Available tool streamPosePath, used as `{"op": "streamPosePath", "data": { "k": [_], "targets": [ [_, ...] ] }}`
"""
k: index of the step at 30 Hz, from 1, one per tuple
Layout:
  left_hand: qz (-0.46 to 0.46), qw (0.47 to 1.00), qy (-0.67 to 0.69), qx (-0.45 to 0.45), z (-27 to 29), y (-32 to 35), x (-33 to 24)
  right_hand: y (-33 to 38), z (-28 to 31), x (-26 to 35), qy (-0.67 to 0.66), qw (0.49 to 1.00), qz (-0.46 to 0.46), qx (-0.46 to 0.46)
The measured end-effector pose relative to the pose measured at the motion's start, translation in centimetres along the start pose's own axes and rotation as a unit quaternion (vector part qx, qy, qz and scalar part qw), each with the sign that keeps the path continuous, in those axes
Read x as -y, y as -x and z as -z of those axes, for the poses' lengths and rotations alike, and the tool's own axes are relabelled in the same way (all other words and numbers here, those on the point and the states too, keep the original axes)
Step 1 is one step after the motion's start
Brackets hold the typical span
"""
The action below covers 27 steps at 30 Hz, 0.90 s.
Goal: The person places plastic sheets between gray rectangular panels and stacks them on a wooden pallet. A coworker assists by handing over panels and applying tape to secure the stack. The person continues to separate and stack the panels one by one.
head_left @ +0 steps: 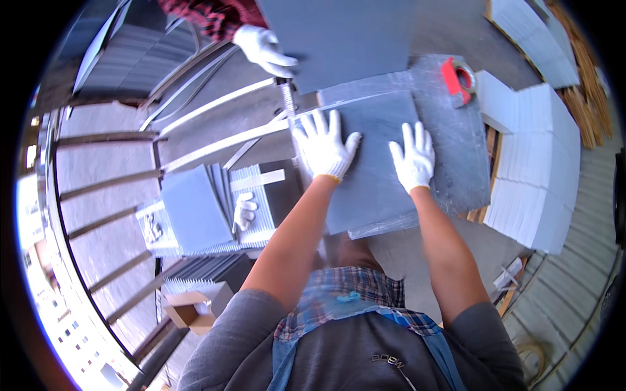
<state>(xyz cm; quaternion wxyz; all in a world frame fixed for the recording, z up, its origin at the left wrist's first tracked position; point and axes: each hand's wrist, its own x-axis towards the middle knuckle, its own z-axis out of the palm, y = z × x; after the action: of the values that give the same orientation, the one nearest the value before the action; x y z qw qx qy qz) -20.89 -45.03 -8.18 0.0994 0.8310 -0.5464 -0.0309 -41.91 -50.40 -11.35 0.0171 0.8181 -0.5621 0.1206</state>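
From the head view, your gloved left hand (pixel 323 146) and right hand (pixel 413 158) lie flat, grip wide and holding nothing, on the grey sheet (pixel 375 163) atop the desk (pixel 456 156), red tape dispenser (pixel 458 79) at one o'clock.

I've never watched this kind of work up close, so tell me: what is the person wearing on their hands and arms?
Both the left hand and the right hand wear white knitted work gloves; the left glove shows a thin yellowish edge at the cuff. The forearms are bare. Grey short sleeves cover the upper arms, with a plaid collar and blue straps showing at the shoulders.
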Motion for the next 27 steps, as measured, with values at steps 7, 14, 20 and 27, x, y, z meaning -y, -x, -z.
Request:
{"op": "streamPosePath", "data": {
  "k": [7,14,20,27],
  "targets": [
    [0.027,0.998,0.046,-0.018,-0.2,0.6,1.4,0.0,-0.7,0.4,-0.003,0.999,0.047,-0.002],
    [0.047,0.981,0.185,-0.038,0.2,2.2,2.3,1.0,-2.3,-0.5,-0.024,0.998,0.045,0.019],
    [0.027,0.975,0.200,-0.091,0.6,2.3,3.0,1.1,-2.3,-0.4,-0.023,0.998,0.040,0.035],
    [0.054,0.990,0.124,0.031,-1.0,0.9,2.3,0.4,-1.4,0.6,-0.010,0.998,0.012,0.063]
  ]
}}
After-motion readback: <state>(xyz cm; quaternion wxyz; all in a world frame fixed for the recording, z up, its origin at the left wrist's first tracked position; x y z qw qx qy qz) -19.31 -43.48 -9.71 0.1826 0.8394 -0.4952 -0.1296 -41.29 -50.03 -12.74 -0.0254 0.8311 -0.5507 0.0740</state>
